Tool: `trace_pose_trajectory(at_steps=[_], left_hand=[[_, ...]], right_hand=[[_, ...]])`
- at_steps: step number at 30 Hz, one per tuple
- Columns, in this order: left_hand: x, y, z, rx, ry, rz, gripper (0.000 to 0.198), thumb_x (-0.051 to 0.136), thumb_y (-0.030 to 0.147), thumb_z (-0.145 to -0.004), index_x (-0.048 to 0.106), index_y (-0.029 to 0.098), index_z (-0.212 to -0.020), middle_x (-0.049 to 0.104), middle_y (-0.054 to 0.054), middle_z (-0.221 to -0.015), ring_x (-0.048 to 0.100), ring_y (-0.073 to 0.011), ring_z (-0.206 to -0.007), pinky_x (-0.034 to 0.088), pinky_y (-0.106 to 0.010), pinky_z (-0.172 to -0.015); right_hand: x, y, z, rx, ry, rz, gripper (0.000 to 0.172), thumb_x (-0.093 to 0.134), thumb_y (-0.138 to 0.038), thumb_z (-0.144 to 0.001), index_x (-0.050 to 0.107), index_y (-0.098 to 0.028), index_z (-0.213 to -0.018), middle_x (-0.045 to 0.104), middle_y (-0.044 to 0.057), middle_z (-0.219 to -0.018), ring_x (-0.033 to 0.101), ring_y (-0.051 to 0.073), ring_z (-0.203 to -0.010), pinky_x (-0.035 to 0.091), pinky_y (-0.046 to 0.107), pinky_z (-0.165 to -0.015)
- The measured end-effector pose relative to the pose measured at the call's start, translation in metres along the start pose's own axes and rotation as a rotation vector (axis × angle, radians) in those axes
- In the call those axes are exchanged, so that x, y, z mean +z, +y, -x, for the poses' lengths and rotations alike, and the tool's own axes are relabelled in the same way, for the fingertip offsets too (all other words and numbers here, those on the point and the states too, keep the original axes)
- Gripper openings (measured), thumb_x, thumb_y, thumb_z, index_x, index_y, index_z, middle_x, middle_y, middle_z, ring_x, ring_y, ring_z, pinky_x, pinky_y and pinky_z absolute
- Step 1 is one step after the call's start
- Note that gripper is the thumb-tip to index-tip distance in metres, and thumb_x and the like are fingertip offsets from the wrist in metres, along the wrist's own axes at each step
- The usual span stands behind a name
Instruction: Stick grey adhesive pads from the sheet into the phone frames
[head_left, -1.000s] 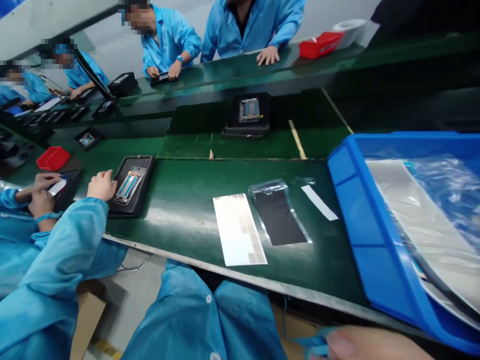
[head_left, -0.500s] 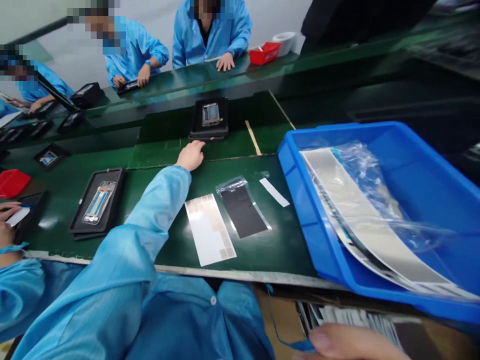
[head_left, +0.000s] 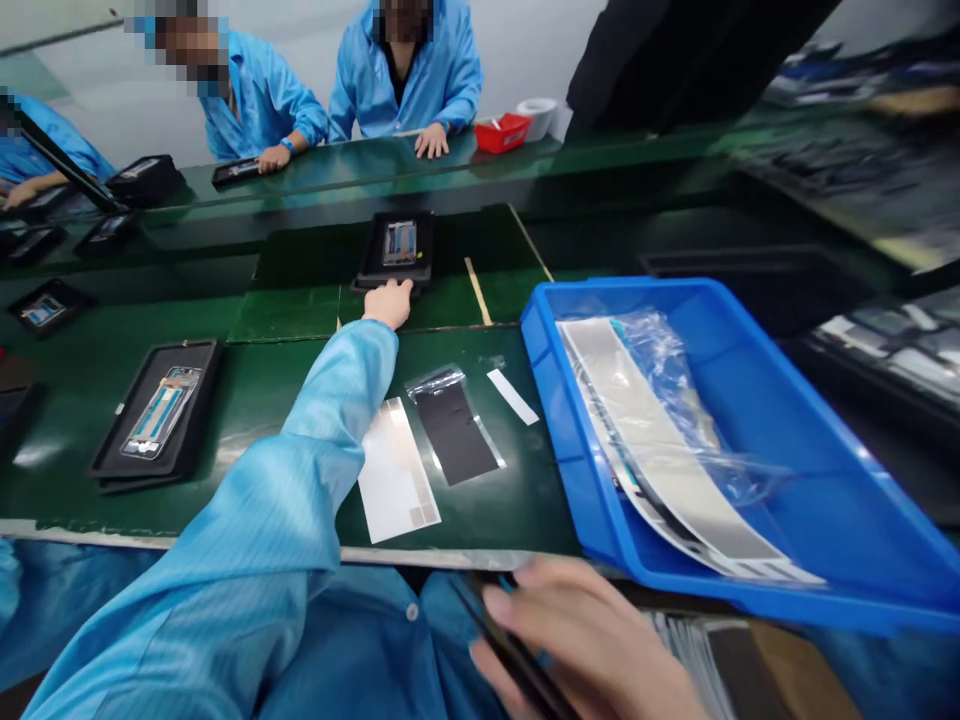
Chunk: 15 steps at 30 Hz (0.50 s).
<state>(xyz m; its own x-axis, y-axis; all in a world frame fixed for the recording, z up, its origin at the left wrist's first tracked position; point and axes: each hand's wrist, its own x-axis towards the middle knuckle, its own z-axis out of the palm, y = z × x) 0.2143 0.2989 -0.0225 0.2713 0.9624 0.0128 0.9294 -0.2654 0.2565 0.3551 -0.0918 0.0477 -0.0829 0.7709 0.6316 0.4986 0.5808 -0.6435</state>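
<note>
On the far left, a black tray (head_left: 112, 440) holds a phone frame (head_left: 161, 412). Your left hand (head_left: 388, 303) reaches out open, palm down, fingers together, at the near edge of a second black tray (head_left: 371, 262). Nearby lie a white sheet (head_left: 394, 470), black film in a clear bag (head_left: 450, 430) and a white strip (head_left: 512, 396). Your right hand (head_left: 577, 640) grips a dark slab (head_left: 480, 615), blurred. Farther right, a blue bin (head_left: 551, 400) holds silvery sheets (head_left: 660, 450).
</note>
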Motion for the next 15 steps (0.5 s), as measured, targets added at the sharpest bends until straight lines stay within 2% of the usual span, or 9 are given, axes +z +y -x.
trace_pose_trajectory(at_steps=[2,3,6,8,10,12,15], left_hand=[[-0.005,-0.014,0.01,-0.054,0.008,0.093,0.034,0.053,0.013,-0.085,0.064,0.019,-0.117,0.068,-0.017,-0.113,0.061,-0.0334,-0.117,0.042,-0.051,-0.103],[-0.008,-0.024,0.017,-0.081,0.02,0.144,0.031,0.056,0.014,-0.084,0.065,0.019,-0.113,0.07,-0.016,-0.107,0.063,-0.0336,-0.114,0.043,-0.051,-0.102],[-0.021,-0.065,0.047,-0.171,0.084,0.326,0.023,0.063,0.017,-0.079,0.064,0.022,-0.102,0.071,-0.01,-0.09,0.068,-0.0322,-0.105,0.048,-0.046,-0.097],[-0.027,-0.095,0.071,-0.238,0.129,0.486,0.016,0.064,0.021,-0.08,0.062,0.023,-0.095,0.068,-0.005,-0.078,0.072,-0.0274,-0.091,0.054,-0.039,-0.087],[-0.029,-0.122,0.094,-0.313,0.173,0.674,0.011,0.063,0.025,-0.082,0.059,0.023,-0.092,0.064,-0.001,-0.071,0.072,-0.0223,-0.075,0.057,-0.033,-0.073],[-0.026,-0.143,0.114,-0.387,0.251,0.87,0.015,0.061,0.032,-0.084,0.055,0.023,-0.094,0.063,0.0,-0.073,0.072,-0.0187,-0.068,0.059,-0.03,-0.065],[-0.021,-0.166,0.135,-0.469,0.42,1.116,0.03,0.063,0.033,-0.084,0.048,0.024,-0.109,0.064,0.0,-0.083,0.074,-0.0166,-0.072,0.061,-0.03,-0.07]], right_hand=[[0.02,0.021,0.002,-0.025,0.134,-0.066,0.06,0.077,-0.006,-0.079,0.064,-0.035,-0.131,0.081,0.0,-0.088,0.076,0.019,-0.07,0.067,0.035,-0.071],[0.032,0.033,0.007,-0.012,0.194,-0.077,0.062,0.075,-0.003,-0.079,0.063,-0.033,-0.132,0.081,0.001,-0.089,0.075,0.019,-0.07,0.067,0.036,-0.07],[0.063,0.071,0.027,0.151,0.271,-0.043,0.051,0.075,-0.007,-0.081,0.068,-0.027,-0.127,0.08,0.003,-0.09,0.076,0.021,-0.073,0.066,0.034,-0.064],[0.077,0.089,0.041,0.26,0.296,-0.048,0.046,0.075,-0.012,-0.083,0.069,-0.026,-0.126,0.08,0.003,-0.089,0.076,0.021,-0.073,0.067,0.033,-0.066],[0.085,0.102,0.05,0.358,0.288,-0.056,0.039,0.077,-0.018,-0.083,0.071,-0.023,-0.121,0.08,0.004,-0.088,0.077,0.022,-0.073,0.068,0.034,-0.071],[0.086,0.109,0.055,0.45,0.288,-0.052,0.037,0.077,-0.026,-0.083,0.073,-0.02,-0.119,0.08,0.006,-0.089,0.078,0.024,-0.074,0.068,0.036,-0.074],[0.084,0.117,0.057,0.586,0.273,-0.056,0.041,0.078,-0.036,-0.081,0.073,-0.018,-0.118,0.08,0.008,-0.09,0.077,0.027,-0.08,0.066,0.04,-0.079]])
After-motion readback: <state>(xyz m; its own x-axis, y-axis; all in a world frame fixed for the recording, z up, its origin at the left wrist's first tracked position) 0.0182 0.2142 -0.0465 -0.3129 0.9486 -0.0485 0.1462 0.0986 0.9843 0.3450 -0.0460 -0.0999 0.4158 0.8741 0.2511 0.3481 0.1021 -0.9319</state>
